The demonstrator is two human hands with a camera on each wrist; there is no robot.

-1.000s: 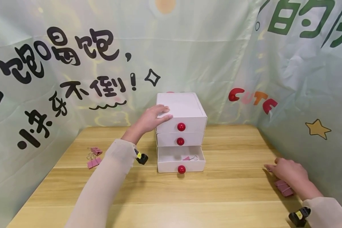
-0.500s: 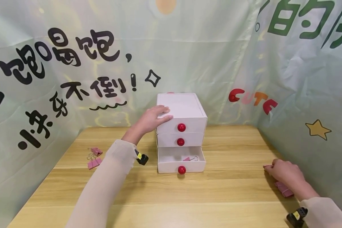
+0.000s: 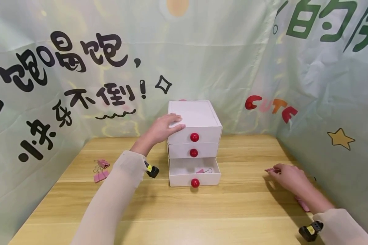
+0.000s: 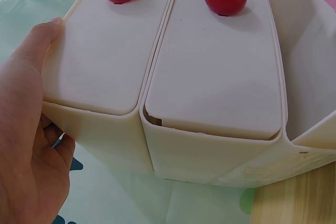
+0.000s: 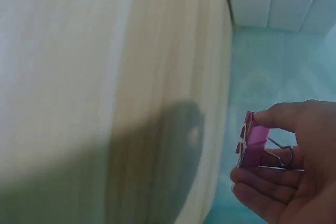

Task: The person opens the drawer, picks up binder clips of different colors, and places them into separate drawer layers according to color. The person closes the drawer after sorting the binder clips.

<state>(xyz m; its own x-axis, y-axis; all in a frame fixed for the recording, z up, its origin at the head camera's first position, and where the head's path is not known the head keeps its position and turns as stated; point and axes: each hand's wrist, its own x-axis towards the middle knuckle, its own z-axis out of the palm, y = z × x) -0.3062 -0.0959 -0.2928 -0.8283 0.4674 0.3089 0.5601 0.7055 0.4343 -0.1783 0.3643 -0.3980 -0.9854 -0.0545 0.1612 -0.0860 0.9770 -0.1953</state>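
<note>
My left hand [image 3: 162, 130] rests on the top left edge of a white three-drawer box [image 3: 200, 114], thumb at the front edge in the left wrist view. Red round knobs mark each drawer. The bottom drawer [image 3: 181, 179] is pulled out, and a pink binder clip [image 3: 200, 171] lies inside. At the right, my right hand [image 3: 294, 178] pinches another pink binder clip [image 5: 256, 142] between thumb and fingers, held above the table. Its wire handles point toward the palm. Under the right wrist, a further pink binder clip [image 3: 303, 204] is partly hidden by the forearm.
On the left of the wooden table [image 3: 233, 207] lie pink binder clips [image 3: 101, 176] with wire handles, beside my left sleeve. A printed cloth [image 3: 202, 68] hangs behind and along both sides of the table.
My right hand has lifted a pink binder clip and moved left and inward over the table. The left hand stays on the drawer box.
</note>
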